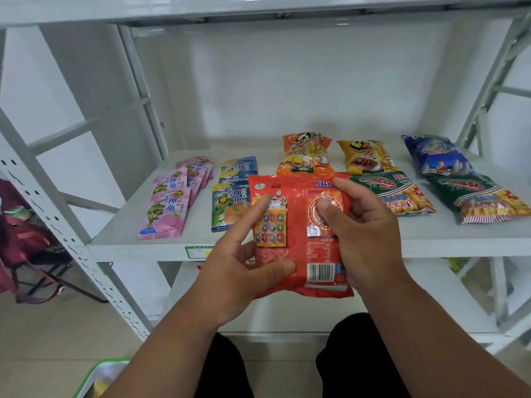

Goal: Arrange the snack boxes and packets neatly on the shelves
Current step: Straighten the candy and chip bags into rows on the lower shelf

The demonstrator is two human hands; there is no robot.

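A red snack packet [298, 225] is held in front of the white shelf [431, 239], its back side with a barcode facing me. My left hand [244, 271] grips its lower left edge, thumb on the front and forefinger stretched across it. My right hand [365, 225] grips its right side, thumb pressed on the packet. On the shelf lie pink packets [172, 205], blue-green packets [230, 202], an orange packet [307, 153], a yellow packet [365, 156], two green prawn cracker packets [402, 193] and a blue packet [436, 156].
A white upright with holes [57, 219] stands at the left. A lower shelf [431, 297] shows beneath. A green-rimmed tray [97, 377] sits on the floor at bottom left. A dark red bag [20, 234] rests on a folding stand at far left.
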